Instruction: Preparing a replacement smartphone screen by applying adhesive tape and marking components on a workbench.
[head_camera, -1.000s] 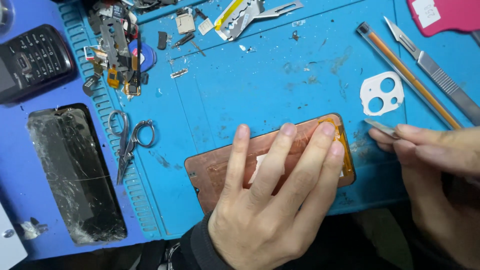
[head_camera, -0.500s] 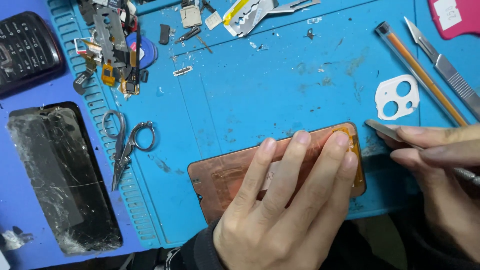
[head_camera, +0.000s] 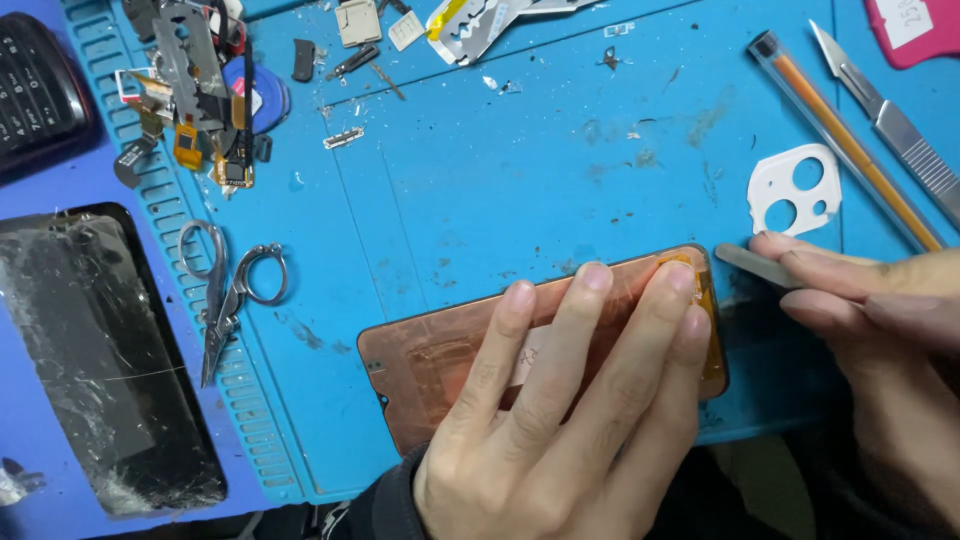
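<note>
A copper-coloured phone display panel (head_camera: 430, 350) lies face down on the blue work mat (head_camera: 500, 180). My left hand (head_camera: 560, 410) presses flat on it, fingers spread across its right half up to the orange flex at the corner. My right hand (head_camera: 880, 330) pinches a thin grey metal pry tool (head_camera: 752, 265) whose tip sits beside the panel's upper right corner.
A white camera-hole frame (head_camera: 795, 188), an orange-cored pen (head_camera: 845, 140) and a scalpel (head_camera: 885, 115) lie at the right. Small scissors (head_camera: 228, 290) rest left of the panel. A cracked black screen (head_camera: 95, 360), a keypad phone (head_camera: 35, 85) and several loose parts (head_camera: 205, 90) sit at the left.
The view has drifted, so the mat and objects sit lower and further right in frame. My left hand stays pressed on the panel; my right hand keeps the tool at the panel's corner.
</note>
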